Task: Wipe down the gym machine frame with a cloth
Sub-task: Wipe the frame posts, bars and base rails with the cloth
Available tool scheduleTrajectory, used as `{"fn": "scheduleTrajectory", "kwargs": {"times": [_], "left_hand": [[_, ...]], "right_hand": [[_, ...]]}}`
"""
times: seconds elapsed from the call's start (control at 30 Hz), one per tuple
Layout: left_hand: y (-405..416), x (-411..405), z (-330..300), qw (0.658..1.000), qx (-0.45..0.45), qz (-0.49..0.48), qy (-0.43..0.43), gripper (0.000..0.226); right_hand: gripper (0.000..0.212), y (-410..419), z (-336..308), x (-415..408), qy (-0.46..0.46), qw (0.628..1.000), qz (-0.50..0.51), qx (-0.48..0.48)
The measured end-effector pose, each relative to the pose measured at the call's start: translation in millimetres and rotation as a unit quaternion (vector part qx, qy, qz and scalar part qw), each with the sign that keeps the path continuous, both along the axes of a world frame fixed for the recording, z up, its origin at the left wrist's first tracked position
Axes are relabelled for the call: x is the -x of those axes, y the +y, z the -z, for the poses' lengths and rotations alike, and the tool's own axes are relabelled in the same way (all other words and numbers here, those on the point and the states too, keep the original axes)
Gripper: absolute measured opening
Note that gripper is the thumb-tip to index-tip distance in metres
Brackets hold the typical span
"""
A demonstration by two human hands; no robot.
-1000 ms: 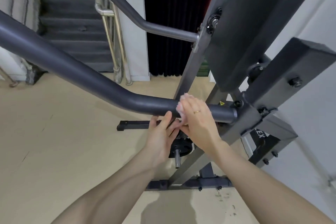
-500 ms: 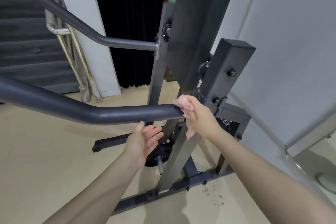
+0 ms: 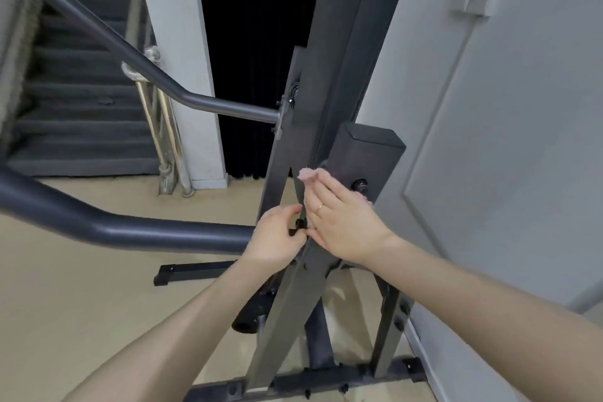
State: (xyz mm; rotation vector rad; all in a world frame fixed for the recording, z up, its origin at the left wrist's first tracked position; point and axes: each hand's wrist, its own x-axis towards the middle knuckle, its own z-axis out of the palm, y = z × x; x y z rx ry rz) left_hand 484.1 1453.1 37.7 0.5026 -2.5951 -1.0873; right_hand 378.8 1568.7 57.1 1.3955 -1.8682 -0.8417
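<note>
The dark grey gym machine frame [image 3: 329, 75] rises through the middle of the view, with a thick curved handle bar [image 3: 130, 228] reaching left. My right hand [image 3: 342, 222] lies flat against the frame's upright beside a square post [image 3: 372, 153], pressing a small pink cloth [image 3: 307, 174] whose edge shows past my fingertips. My left hand [image 3: 277, 238] is curled at the joint where the handle bar meets the upright, fingers bent around a bolt area; what it grips is hidden.
A grey wall [image 3: 489, 108] stands close on the right. The machine's base bars [image 3: 326, 382] and a black weight plate [image 3: 251, 313] sit on the beige floor. Stairs [image 3: 81, 127] with a metal railing lie at the back left, next to a white pillar [image 3: 182, 59].
My right hand with the cloth slid off the end of the handle bar and up onto the upright. My left hand rose to the joint. The view turned right.
</note>
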Motion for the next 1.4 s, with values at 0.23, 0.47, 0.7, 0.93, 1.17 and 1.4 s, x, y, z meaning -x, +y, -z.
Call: {"fn": "scheduleTrajectory", "kwargs": {"times": [0.23,0.47,0.7,0.93,1.17,1.4], "left_hand": [[14.4,6.7,10.7,0.994,-0.072,-0.075,0.029,0.046],[25.0,14.8,9.3,0.985,-0.11,-0.079,0.107,0.037],[30.7,21.6,-29.5,0.972,-0.1,-0.071,0.199,0.071],[41.3,46.3,-50.2,0.964,-0.05,-0.051,0.257,0.062],[43.8,49.3,-43.5,0.954,-0.092,-0.059,0.278,0.059],[38.3,45.6,-37.0,0.978,-0.019,-0.018,0.206,0.08]], "right_hand": [[0.034,-2.8,-70.4,34.4,0.024,0.975,-0.169,0.139],[0.028,4.5,-25.6,32.4,-0.009,0.962,-0.252,0.1],[0.031,12.9,-83.3,63.1,-0.177,0.844,-0.313,0.398],[0.047,41.9,-63.3,55.2,-0.433,0.747,-0.144,0.484],[0.043,33.3,-74.2,54.7,-0.461,0.757,-0.17,0.431],[0.017,54.0,25.1,36.5,-0.778,0.427,0.014,0.461]]}}
